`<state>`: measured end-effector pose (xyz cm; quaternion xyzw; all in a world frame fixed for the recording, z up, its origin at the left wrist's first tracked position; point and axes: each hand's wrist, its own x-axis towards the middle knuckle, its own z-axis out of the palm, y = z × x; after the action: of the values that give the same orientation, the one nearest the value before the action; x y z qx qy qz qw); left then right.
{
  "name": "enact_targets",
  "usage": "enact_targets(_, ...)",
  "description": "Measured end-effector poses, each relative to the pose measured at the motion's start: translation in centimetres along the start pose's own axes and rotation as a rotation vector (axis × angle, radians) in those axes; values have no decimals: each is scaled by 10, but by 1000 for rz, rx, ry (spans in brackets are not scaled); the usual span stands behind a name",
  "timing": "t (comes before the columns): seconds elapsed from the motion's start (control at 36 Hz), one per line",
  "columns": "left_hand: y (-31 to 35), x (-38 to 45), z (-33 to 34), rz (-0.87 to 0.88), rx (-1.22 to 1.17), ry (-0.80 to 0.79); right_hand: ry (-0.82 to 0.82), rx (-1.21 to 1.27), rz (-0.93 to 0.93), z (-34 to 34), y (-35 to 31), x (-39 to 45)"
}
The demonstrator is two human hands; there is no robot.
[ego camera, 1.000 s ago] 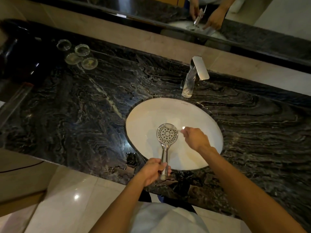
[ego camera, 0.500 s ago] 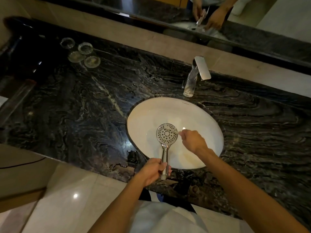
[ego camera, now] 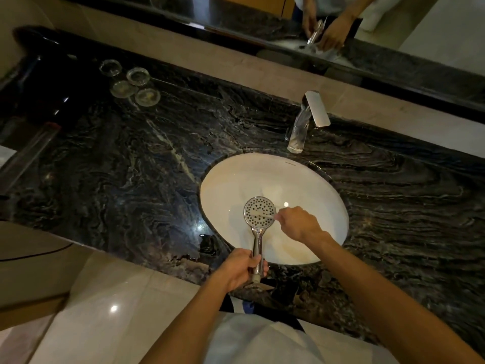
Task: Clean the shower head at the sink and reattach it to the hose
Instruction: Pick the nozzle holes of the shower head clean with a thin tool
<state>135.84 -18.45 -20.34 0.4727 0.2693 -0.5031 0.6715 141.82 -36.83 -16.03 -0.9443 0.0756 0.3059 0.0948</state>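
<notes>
- Head view, looking down at a dark marble tabletop (ego camera: pixel 110 164): black stone, polished, with pale wavy veining.
- Sink (ego camera: pixel 328 195): white oval basin, smooth and glossy, set under the stone.
- Shower head (ego camera: pixel 259 214): chrome, with a round flat face dotted with dark nozzle holes and a slim straight handle. It is held above the near part of the basin, face up, handle pointing toward the person.
- Left hand (ego camera: pixel 242 266): fingers curled round the lower end of the handle, gripping it. The handle's open end pokes out just below the fist.
- Right hand (ego camera: pixel 296 223): fingers closed in a pinch on a thin pale tool (ego camera: pixel 262 214) that lies across the nozzle face; too small to tell what kind of tool it is.
- Faucet (ego camera: pixel 305 119): chrome, angular, with a flat rectangular lever on top, standing on the stone behind the basin.
- Four glass dishes (ego camera: pixel 130 86): small, round, clear and shallow, clustered at the far left of the stone.
- Small water puddles (ego camera: pixel 207 245) shine on the stone just left of the basin.
- Mirror (ego camera: pixel 288 19) along the back wall: reflects both hands and the chrome piece.
- Floor (ego camera: pixel 105 306): pale glossy tiles.
</notes>
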Motion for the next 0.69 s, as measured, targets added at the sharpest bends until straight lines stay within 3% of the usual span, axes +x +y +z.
enact_targets(0.06, 2, 1, 1, 4, 17, 6, -15, -9, -12, -1, 1, 1)
enact_targets(0.22, -1, 1, 1, 10, 101, 15, 173, 26, 91, -13, -1, 5)
enact_targets(0.42, -1, 1, 3, 12, 95, 26, 26, -37, -55, 7, -3, -4)
enact_targets(0.61, 1, -2, 3, 8, 98, 28, 230, -42, 44, -10, 1, 2)
enact_targets(0.69, -1, -3, 3, 12, 112, 33, 188, -59, 14, -9, -1, 2)
